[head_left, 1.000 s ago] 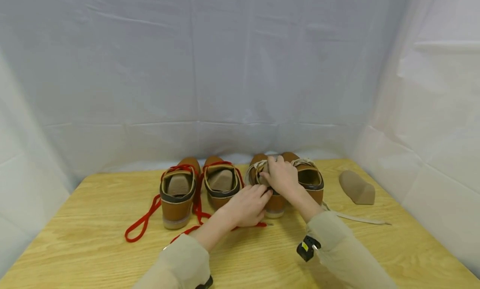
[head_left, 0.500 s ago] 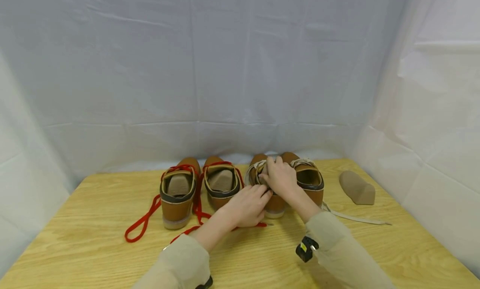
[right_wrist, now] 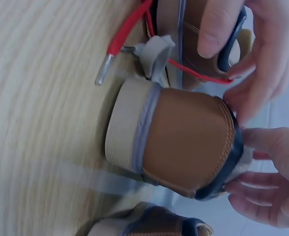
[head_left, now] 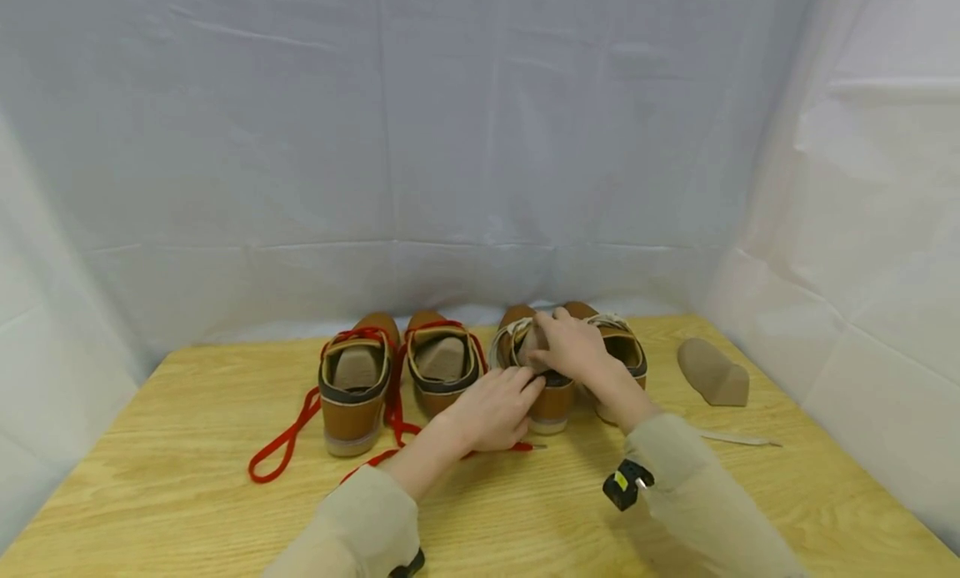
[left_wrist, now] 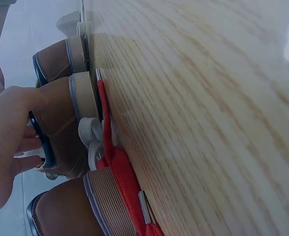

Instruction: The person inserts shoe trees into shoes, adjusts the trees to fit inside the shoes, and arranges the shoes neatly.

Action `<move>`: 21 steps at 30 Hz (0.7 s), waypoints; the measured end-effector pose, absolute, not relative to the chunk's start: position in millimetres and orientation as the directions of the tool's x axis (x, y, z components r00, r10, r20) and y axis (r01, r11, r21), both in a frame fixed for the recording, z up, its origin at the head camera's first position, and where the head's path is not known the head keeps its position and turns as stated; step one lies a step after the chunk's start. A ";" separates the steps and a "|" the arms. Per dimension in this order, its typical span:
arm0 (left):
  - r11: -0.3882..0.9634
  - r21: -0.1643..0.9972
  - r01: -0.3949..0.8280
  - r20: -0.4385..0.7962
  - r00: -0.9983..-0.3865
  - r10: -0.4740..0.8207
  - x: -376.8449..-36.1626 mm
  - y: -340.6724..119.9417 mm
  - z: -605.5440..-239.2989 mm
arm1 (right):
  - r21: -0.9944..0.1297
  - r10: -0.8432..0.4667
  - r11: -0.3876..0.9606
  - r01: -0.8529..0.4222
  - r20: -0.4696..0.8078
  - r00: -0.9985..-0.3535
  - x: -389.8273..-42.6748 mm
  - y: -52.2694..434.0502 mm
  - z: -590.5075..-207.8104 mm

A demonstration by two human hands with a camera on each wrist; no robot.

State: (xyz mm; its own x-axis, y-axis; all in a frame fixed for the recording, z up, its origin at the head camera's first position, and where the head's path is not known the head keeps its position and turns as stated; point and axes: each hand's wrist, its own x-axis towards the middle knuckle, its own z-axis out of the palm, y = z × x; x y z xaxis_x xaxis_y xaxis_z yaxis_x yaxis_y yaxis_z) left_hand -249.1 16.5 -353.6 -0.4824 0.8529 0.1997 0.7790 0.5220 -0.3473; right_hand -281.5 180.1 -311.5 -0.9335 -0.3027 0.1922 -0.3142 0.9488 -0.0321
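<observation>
A brown shoe [head_left: 552, 404] with pale laces stands upright, heel toward me, third from the left. My left hand [head_left: 491, 407] grips its heel collar: in the left wrist view the thumb lies on the outside of the heel and the fingers reach over the dark rim. Inside the shoe sits a beige shoe insert [head_left: 530, 344], partly hidden. My right hand [head_left: 573, 343] holds this insert, thumb and fingers on either side of it, also seen in the right wrist view. Just right stands its pale-laced mate [head_left: 622, 349], partly behind my right hand.
Two brown shoes with red laces stand at left, the outer one [head_left: 351, 424] and the inner one [head_left: 431, 399], each with a beige insert. A red lace [head_left: 285, 449] trails on the wooden table [head_left: 172, 444]. Another insert [head_left: 712, 374] lies at right, near a pale lace end [head_left: 738, 438].
My right hand has shifted slightly to the right, uncovering more of the insert in the shoe and covering more of the shoe at its right. The left hand has stayed in place.
</observation>
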 end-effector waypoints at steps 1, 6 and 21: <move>0.524 -0.343 0.780 0.200 -0.484 0.852 -249.3 16.7 -353.6 | -0.018 -0.318 0.945 -0.327 0.181 -0.931 -281.5 181.2 -310.1; 0.524 -0.334 0.783 0.207 -0.482 0.852 -249.2 17.4 -354.0 | 0.063 -0.385 0.923 -0.380 0.135 -0.913 -280.8 185.4 -308.0; 0.523 -0.329 0.787 0.188 -0.488 0.853 -247.9 19.0 -354.6 | 0.052 -0.461 0.886 -0.461 0.209 -0.862 -281.6 187.9 -316.7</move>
State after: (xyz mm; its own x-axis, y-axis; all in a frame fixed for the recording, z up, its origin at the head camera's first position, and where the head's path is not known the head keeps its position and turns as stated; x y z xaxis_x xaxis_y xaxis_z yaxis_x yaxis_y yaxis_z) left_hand -247.9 19.0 -354.6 -0.4875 0.8525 0.1884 0.7867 0.5225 -0.3288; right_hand -281.6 187.9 -316.7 -0.8624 -0.4613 0.2087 -0.4612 0.8858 0.0523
